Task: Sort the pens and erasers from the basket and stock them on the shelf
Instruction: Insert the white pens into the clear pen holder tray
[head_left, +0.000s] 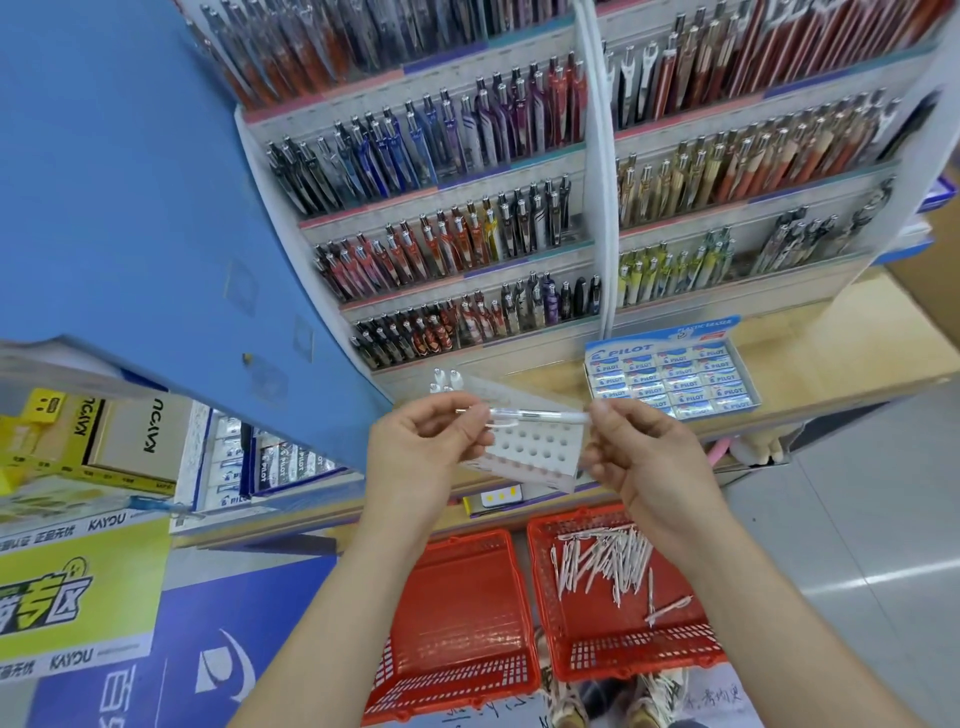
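A white pen (540, 414) is held level between my two hands, my left hand (421, 447) pinching its tip end and my right hand (639, 457) its cap end. It hovers just above a clear pen holder (540, 457) with rows of round holes, which stands on the shelf ledge with a few white pens (445, 378) in its back row. On the floor below, the right red basket (623, 654) holds several white pens (602, 564). The left red basket (457, 613) looks empty. A box of Pilot erasers (670, 379) sits on the shelf to the right.
Tiered racks of pens (457, 218) fill the display behind the holder. A blue panel (130, 182) rises at the left, with more Pilot eraser boxes (270, 462) and yellow Kayou boxes (104, 436) under it. My shoes (613, 701) stand by the baskets on grey floor (857, 545).
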